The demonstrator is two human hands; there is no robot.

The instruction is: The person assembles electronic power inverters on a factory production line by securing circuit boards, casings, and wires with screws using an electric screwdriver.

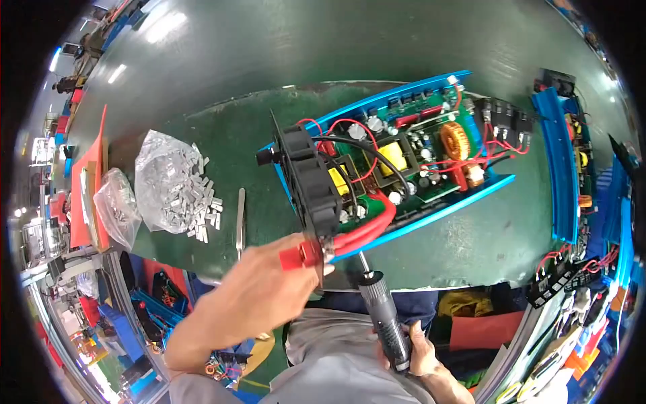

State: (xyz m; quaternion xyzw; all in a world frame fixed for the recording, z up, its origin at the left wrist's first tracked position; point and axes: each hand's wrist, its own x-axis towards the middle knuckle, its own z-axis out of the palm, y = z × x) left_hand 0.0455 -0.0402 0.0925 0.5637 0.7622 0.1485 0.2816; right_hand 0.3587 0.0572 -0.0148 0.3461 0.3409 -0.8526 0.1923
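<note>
An opened power inverter with a blue metal case (431, 229) lies on the green table in front of me, its circuit board, yellow transformers and copper coil exposed. At its left end stands a black end panel with a fan (309, 178). Thick red cables run to a red terminal cover (301, 256) at the panel's near end. My left hand (272, 286), slightly blurred, is closed around that near end, fingertips showing past the panel. My right hand (420, 350) grips a black electric screwdriver (383, 313), its bit pointing up at the near edge of the case.
Tweezers (241, 222) lie left of the inverter. Beyond them, small grey metal pieces (202, 209) spill from a clear plastic bag (151, 161), with a smaller bag (118, 209) alongside. Another blue inverter case (557, 168) stands at the right. Black sockets (505, 121) hang on red wires.
</note>
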